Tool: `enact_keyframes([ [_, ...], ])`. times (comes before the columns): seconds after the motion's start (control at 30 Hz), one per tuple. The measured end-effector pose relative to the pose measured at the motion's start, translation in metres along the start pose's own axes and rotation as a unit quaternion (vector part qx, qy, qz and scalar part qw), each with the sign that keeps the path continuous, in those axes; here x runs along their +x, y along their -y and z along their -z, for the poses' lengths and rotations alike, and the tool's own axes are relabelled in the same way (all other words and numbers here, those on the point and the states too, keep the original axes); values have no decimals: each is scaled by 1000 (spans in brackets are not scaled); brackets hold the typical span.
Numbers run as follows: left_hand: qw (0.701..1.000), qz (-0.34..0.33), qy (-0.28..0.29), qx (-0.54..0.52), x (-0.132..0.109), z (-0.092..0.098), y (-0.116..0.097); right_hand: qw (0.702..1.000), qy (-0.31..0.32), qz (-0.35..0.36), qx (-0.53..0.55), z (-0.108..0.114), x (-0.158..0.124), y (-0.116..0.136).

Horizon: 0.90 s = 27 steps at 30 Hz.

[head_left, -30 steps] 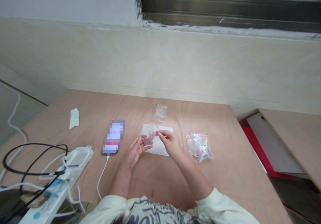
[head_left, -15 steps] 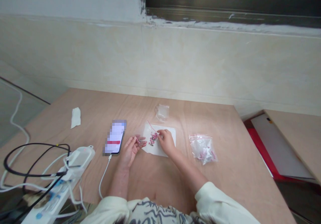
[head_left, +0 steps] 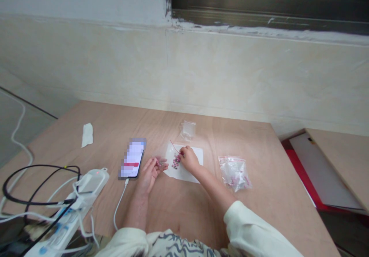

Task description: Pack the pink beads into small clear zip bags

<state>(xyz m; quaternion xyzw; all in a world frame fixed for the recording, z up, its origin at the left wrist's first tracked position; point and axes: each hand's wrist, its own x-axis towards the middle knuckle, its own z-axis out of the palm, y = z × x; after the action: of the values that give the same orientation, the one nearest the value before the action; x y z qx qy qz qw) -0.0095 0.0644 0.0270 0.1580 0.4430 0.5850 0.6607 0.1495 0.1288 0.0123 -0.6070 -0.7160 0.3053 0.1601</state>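
My left hand [head_left: 150, 171] is closed at the fingertips on what looks like a small clear plastic bag [head_left: 163, 159] with pink beads [head_left: 158, 163] in or against it. Just to the right, a small heap of pink and dark beads [head_left: 176, 161] lies on a white sheet of paper [head_left: 188, 174]. My right hand [head_left: 188, 159] reaches over the paper, its thumb and fingers pinched at the heap's upper right edge. What sits inside that pinch is hidden. A thin red line [head_left: 173, 146], a cord or a bag's seal strip, runs up and left from those fingertips.
A charging phone [head_left: 133, 159] lies left of my left hand. To the right is a clear zip bag [head_left: 235, 172] with pink contents; another small clear bag [head_left: 188, 130] lies behind the paper. A power strip [head_left: 83, 191] with cables and a white scrap [head_left: 87, 135] are at left.
My right hand has shifted slightly up and left over the bead heap, its fingers still pinched. The left hand stays almost where it was. The whole view has moved a little.
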Motion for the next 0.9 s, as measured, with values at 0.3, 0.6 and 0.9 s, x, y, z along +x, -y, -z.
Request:
enact_keyframes([
  [0.3, 1000, -3, 2, 2, -1, 1, 0, 999, -8, 28, 44, 3, -8, -10],
  [0.6, 1000, 5, 5, 19, -1, -2, 1, 997, -26, 45, 52, 0, -14, -19],
  [0.9, 999, 25, 2, 36, -5, -9, 3, 971, -96, -7, 220, 33, -16, -10],
])
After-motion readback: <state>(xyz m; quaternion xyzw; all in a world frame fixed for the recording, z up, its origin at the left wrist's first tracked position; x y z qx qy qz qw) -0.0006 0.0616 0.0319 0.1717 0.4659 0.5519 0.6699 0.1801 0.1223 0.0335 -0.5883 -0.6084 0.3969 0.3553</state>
